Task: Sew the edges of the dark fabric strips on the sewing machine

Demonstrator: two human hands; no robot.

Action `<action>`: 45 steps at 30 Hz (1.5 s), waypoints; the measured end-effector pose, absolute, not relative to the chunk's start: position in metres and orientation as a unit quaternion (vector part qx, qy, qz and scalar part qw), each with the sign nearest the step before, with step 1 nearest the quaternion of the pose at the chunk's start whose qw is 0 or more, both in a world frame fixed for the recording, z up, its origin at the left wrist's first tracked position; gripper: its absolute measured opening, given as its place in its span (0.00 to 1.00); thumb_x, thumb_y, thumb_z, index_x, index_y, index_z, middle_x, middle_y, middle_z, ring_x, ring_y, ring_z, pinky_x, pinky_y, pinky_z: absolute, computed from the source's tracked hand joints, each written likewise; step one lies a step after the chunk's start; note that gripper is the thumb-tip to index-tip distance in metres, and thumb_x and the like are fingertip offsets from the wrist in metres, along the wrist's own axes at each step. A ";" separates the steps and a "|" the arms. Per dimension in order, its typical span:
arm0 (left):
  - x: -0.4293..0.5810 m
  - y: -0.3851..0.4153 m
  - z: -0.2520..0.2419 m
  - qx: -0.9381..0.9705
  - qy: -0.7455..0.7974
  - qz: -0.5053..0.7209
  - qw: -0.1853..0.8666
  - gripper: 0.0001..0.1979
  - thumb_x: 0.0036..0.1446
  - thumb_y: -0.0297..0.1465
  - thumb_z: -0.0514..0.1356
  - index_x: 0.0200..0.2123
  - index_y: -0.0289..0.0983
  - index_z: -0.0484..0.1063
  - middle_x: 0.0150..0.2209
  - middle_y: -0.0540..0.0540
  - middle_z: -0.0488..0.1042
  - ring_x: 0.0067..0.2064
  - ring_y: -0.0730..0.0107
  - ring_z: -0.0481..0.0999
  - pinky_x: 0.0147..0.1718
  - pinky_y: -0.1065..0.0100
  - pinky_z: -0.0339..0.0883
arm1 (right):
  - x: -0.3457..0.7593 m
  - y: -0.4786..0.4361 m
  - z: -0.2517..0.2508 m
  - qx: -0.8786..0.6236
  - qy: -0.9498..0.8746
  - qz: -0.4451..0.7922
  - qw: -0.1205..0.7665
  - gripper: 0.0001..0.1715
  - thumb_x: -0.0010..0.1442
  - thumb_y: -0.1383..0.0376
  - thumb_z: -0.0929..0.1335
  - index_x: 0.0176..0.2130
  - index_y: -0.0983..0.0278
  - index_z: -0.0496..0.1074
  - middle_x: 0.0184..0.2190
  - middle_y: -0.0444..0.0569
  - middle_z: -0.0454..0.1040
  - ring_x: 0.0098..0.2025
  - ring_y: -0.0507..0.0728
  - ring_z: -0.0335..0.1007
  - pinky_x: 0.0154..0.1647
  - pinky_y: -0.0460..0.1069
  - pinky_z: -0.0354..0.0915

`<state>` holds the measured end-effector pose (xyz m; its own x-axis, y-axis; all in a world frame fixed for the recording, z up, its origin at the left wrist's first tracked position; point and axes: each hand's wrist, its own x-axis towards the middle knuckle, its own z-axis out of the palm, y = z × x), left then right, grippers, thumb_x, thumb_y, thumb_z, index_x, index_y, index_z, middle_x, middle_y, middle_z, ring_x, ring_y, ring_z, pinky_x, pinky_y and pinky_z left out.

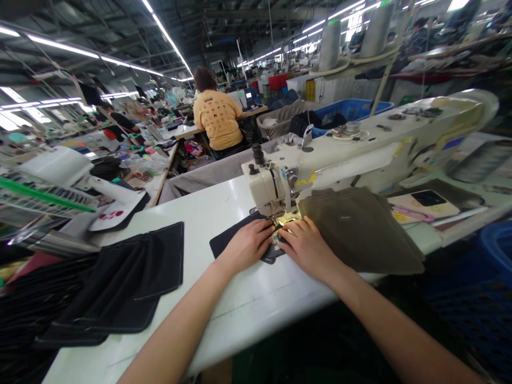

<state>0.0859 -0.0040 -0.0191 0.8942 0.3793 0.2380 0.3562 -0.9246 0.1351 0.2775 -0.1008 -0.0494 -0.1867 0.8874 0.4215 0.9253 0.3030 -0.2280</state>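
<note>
A piece of black fabric [224, 234] lies under the head of a white sewing machine [262, 184], running in beneath the needle area. My left hand [248, 242] is on this fabric just left of the needle, fingers bent and closed on its edge. Close to the presser foot, my right hand [307, 246] has its fingertips and thumb on the same piece, from the other side. The fingers of both hands partly hide the fabric and the stitching spot. A lamp lights the needle area yellow. Beside my right hand lies a stack of olive-brown fabric pieces [356, 226].
Stitched black fabric pieces [156, 261] fan out on the left of the white table [200, 213]. A phone [429, 198] and pink scissors [412, 212] lie at right. Blue baskets [352, 109] stand behind the machine and low at right. A person in a yellow shirt [218, 120] sits ahead.
</note>
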 end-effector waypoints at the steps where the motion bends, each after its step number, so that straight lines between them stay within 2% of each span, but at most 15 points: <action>1: 0.086 -0.001 -0.019 0.972 0.191 0.133 0.044 0.16 0.68 0.30 0.52 0.54 0.34 0.74 0.56 0.38 0.73 0.58 0.57 0.72 0.58 0.52 0.69 | 0.277 -0.101 -0.050 -0.590 -0.768 -0.038 0.245 0.15 0.68 0.61 0.66 0.52 0.63 0.73 0.50 0.54 0.75 0.53 0.63 0.66 0.63 0.65 0.53; 21: 0.084 0.001 -0.028 0.967 0.211 0.139 0.026 0.18 0.68 0.30 0.51 0.56 0.35 0.72 0.57 0.38 0.73 0.59 0.56 0.71 0.59 0.51 0.68 | 0.277 -0.108 -0.050 -0.598 -0.761 -0.013 0.253 0.11 0.69 0.63 0.64 0.46 0.62 0.75 0.49 0.53 0.77 0.53 0.62 0.69 0.65 0.69 0.50; 28: 0.085 0.003 -0.030 0.962 0.230 0.147 0.033 0.17 0.67 0.32 0.53 0.56 0.36 0.72 0.57 0.39 0.73 0.58 0.58 0.71 0.59 0.51 0.67 | 0.271 -0.121 -0.053 -0.593 -0.757 -0.023 0.275 0.13 0.69 0.63 0.63 0.49 0.62 0.74 0.52 0.55 0.75 0.55 0.62 0.68 0.64 0.68 0.52; 32: 0.082 0.002 -0.019 0.955 0.268 0.116 0.045 0.17 0.69 0.32 0.51 0.55 0.36 0.73 0.56 0.40 0.73 0.56 0.58 0.72 0.58 0.53 0.67 | 0.270 -0.126 -0.058 -0.589 -0.751 -0.024 0.296 0.14 0.70 0.65 0.62 0.50 0.63 0.73 0.52 0.54 0.75 0.54 0.62 0.68 0.65 0.66 0.50; 36: 0.066 0.000 -0.001 0.927 0.371 0.024 0.045 0.16 0.64 0.24 0.52 0.51 0.34 0.75 0.49 0.39 0.74 0.48 0.59 0.77 0.51 0.59 0.72 | 0.277 -0.128 -0.062 -0.598 -0.726 -0.027 0.338 0.20 0.68 0.71 0.58 0.54 0.64 0.70 0.54 0.55 0.74 0.56 0.62 0.67 0.66 0.64 0.50; 40: 0.049 -0.016 0.009 0.862 0.499 -0.077 -0.048 0.12 0.64 0.29 0.53 0.44 0.32 0.74 0.43 0.37 0.72 0.39 0.57 0.79 0.38 0.60 0.73 | 0.286 -0.131 -0.063 -0.588 -0.700 -0.005 0.406 0.23 0.65 0.75 0.57 0.54 0.64 0.71 0.50 0.56 0.74 0.54 0.61 0.67 0.62 0.61 0.58; 42: 0.044 -0.027 0.010 0.849 0.512 -0.106 -0.076 0.11 0.65 0.29 0.52 0.42 0.32 0.73 0.40 0.38 0.72 0.38 0.58 0.79 0.36 0.62 0.73 | 0.288 -0.133 -0.062 -0.570 -0.703 0.018 0.424 0.23 0.64 0.75 0.57 0.51 0.63 0.73 0.46 0.54 0.74 0.51 0.61 0.68 0.57 0.58 0.62; 45: 0.042 -0.039 0.010 0.845 0.511 -0.124 -0.100 0.12 0.65 0.30 0.51 0.40 0.32 0.73 0.39 0.38 0.73 0.36 0.59 0.79 0.33 0.63 0.71 | 0.289 -0.135 -0.061 -0.545 -0.729 0.042 0.413 0.24 0.62 0.77 0.58 0.47 0.60 0.76 0.42 0.51 0.73 0.47 0.60 0.68 0.56 0.58 0.62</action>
